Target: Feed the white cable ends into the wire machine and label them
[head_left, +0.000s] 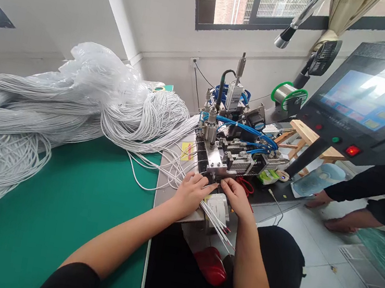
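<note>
My left hand [190, 194] is closed over white cables [215, 218], whose stripped ends, some with red wires showing, stick out below it. Its thumb stretches toward the front of a benchtop machine [217, 160] with metal cylinders and blue air tubes. Close by on the right, my right hand [237, 197] has thumb and forefinger pinched at the machine's front edge. What lies between those fingertips is too small to make out. A rounded pale metal part [218, 207] sits just under both hands.
Big coils of white cable [138, 116], partly in clear plastic, cover the back of a green table [71, 193]. A control screen [378, 100] stands at right, beside a green-rimmed wire spool [288, 95]. Another person's hand [317, 199] reaches down at far right.
</note>
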The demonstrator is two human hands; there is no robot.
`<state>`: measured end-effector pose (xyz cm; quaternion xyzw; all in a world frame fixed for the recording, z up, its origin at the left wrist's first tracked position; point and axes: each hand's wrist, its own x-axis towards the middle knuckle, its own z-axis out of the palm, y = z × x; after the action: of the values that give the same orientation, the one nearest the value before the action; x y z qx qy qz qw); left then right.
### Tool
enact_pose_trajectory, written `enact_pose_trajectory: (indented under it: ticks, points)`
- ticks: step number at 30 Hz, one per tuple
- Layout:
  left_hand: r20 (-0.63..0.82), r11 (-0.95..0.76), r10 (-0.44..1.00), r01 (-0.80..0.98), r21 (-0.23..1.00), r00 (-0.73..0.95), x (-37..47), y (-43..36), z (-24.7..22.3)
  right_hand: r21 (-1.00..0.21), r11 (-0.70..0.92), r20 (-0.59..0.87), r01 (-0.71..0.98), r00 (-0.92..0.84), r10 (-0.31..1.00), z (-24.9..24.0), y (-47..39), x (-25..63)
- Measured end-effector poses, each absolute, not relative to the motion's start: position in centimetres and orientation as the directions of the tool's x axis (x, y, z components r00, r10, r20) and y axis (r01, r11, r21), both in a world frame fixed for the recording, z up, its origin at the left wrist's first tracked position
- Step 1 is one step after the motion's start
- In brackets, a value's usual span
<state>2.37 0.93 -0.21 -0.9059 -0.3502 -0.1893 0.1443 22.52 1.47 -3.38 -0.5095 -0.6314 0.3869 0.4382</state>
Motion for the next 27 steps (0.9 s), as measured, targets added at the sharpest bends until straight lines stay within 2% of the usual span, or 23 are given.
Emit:
enact_pose_trajectory:
  ticks: [9, 14, 21, 27]
  points:
    - [0.448, -0.719, 0.58, 0.686, -0.112, 0.68, 2.36, 1.01, -0.35, -0.944, 0.172, 0.152, 0.282, -0.091, 0.984, -3.5, 1.31, 22.47]
    - [0.442, -0.717, 0.589, 0.69, -0.102, 0.677, 2.4, 1.03, -0.36, -0.959, 0.142, 0.108, 0.244, -0.147, 0.983, -3.52, 1.49, 22.72]
    - [0.426, -0.709, 0.59, 0.693, -0.132, 0.685, 2.5, 0.95, 0.02, -0.967, 0.147, 0.12, 0.21, -0.137, 0.983, -3.49, 1.84, 22.6]
    - [0.375, -0.693, 0.615, 0.702, -0.162, 0.693, 2.63, 0.65, 0.55, -0.993, 0.076, 0.067, 0.086, -0.099, 0.993, -3.53, 2.12, 22.14]
